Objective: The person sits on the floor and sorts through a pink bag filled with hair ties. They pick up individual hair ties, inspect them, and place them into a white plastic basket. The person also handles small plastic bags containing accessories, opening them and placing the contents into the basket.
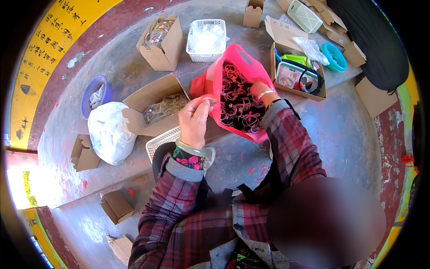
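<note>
A bright pink plastic bag (230,58) with a cut-out handle stands wide-mouthed in front of me. Inside it lie many dark and pinkish-red looped bands (242,105), perhaps hair ties. My left hand (195,120), with a pale bangle at the wrist, is closed in a pinch on the bag's left rim. At the right side of the mouth, my right hand (260,88) reaches in past the rim. Its fingers are mostly hidden, so whether they hold a band or the bag's edge does not show.
Left of the bag stands a cardboard box (156,92) with packaged pieces, near a white plastic sack (112,132) and a purple basin (96,96). Beyond are another filled box (168,51) and a white basket (206,57). A box of mixed items (299,87) and a teal basin (334,57) are at right.
</note>
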The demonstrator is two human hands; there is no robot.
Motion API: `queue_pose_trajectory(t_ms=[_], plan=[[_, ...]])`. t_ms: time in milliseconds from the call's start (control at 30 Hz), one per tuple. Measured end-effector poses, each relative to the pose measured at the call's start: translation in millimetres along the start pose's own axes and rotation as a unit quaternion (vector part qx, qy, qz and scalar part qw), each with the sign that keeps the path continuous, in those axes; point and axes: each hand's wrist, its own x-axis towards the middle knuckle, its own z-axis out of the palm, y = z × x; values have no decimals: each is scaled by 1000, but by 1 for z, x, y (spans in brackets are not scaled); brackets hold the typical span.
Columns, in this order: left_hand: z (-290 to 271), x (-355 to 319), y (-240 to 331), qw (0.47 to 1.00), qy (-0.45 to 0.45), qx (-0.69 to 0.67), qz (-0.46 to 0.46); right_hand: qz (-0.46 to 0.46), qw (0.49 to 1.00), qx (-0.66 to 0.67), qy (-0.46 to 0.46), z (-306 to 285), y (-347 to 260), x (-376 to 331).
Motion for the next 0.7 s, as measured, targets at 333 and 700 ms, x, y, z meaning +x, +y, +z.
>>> queue_pose_trajectory(t_ms=[333, 700], plan=[[-7, 1, -2, 1000, -3, 11, -2, -155, 981, -95, -68, 47, -32, 7], [-2, 1, -2, 1000, -15, 13, 6, -44, 995, 21, 83, 34, 28, 27]])
